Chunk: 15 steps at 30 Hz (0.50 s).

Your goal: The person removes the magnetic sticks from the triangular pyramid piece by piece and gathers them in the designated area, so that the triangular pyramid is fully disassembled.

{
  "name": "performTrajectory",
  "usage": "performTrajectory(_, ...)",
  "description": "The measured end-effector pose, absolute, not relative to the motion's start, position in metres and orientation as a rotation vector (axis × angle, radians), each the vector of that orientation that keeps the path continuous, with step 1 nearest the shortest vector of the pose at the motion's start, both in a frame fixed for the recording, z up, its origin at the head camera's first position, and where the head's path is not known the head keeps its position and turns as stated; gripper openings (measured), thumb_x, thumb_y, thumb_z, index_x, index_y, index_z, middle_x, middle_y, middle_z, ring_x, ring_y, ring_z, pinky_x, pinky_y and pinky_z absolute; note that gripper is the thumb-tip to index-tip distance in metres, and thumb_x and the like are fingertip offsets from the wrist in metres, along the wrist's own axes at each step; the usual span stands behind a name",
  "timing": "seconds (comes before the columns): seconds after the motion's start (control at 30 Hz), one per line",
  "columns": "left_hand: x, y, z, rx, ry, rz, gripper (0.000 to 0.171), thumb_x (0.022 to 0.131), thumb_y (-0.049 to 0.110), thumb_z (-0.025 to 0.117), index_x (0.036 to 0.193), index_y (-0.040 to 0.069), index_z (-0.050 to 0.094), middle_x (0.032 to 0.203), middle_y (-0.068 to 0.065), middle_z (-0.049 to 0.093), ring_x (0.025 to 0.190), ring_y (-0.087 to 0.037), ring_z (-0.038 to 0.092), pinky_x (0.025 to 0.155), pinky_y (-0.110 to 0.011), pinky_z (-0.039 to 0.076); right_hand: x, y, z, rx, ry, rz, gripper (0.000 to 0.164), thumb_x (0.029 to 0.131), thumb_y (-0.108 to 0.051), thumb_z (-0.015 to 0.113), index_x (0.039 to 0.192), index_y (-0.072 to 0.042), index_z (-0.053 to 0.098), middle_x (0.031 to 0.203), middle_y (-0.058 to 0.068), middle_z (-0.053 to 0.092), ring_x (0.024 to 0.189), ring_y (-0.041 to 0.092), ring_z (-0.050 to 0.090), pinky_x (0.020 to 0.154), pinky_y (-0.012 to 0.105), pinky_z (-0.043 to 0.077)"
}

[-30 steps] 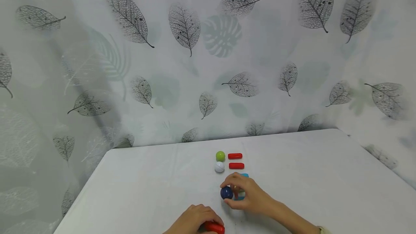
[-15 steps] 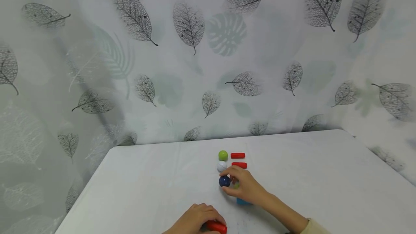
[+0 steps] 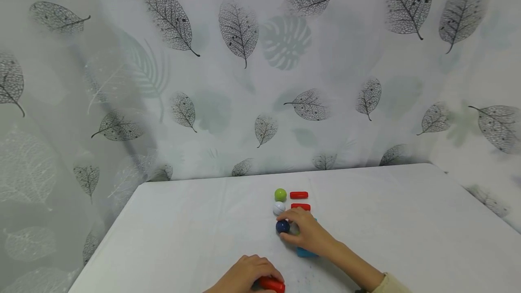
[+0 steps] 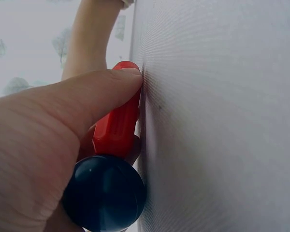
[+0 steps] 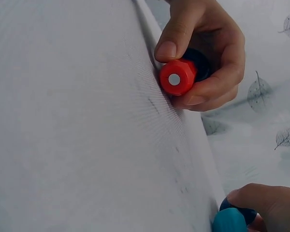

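Observation:
Near the table's front edge, my left hand (image 3: 246, 275) grips a short red rod (image 3: 272, 284), thumb along it. In the left wrist view a dark blue ball (image 4: 105, 193) sits at the rod's near end, within the same hand. The right wrist view shows the rod's other end with a pale round disc. My right hand (image 3: 307, 232) pinches another dark blue ball (image 3: 282, 226) between thumb and fingers, close over the table. Light blue pieces (image 3: 306, 252) and a bit of green lie partly hidden under that hand; a teal rod (image 5: 229, 221) shows beside its ball.
Just beyond my right hand lie a white ball (image 3: 278, 208), a green ball (image 3: 280, 195) and two red rods, the farther rod (image 3: 299, 195) and the nearer rod (image 3: 300, 207). The white table (image 3: 183, 229) runs back to a leaf-patterned curtain (image 3: 228, 103).
My right hand has moved the dark blue ball farther from me, up beside the white ball, uncovering more of the light blue piece. The left hand keeps its grip in place.

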<state>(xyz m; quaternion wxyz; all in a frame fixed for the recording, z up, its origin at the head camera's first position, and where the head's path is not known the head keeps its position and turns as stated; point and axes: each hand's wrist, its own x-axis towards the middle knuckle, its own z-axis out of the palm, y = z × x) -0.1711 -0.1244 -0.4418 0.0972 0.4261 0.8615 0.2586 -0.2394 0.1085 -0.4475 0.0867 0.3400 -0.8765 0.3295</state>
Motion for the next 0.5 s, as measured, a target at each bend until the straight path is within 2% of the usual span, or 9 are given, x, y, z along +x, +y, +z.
performTrajectory(0.3,-0.1709,-0.123,-0.4382,1.247,2.556,0.721,0.03,0.089,0.031,0.071,0.117,0.022,0.065,0.11,0.01,0.065,0.094,0.003,0.049,0.073,-0.015,0.036,-0.2388,0.1081,-0.4473,0.988,-2.62,0.993,0.037,0.083,-0.02,0.077,0.118,-0.012,0.065,0.11,0.001,0.065,0.097,0.016,0.055,0.087,0.042,0.041)
performTrajectory(0.5,-0.1705,-0.1238,-0.4408,1.258,2.596,0.733,0.028,0.089,0.028,0.072,0.114,0.016,0.064,0.104,0.007,0.06,0.091,0.002,0.048,0.076,-0.016,0.042,-0.2407,0.1088,-0.4459,1.016,-2.592,0.976,0.038,0.083,-0.021,0.078,0.118,-0.012,0.066,0.112,0.002,0.065,0.097,0.018,0.058,0.087,0.042,0.041)
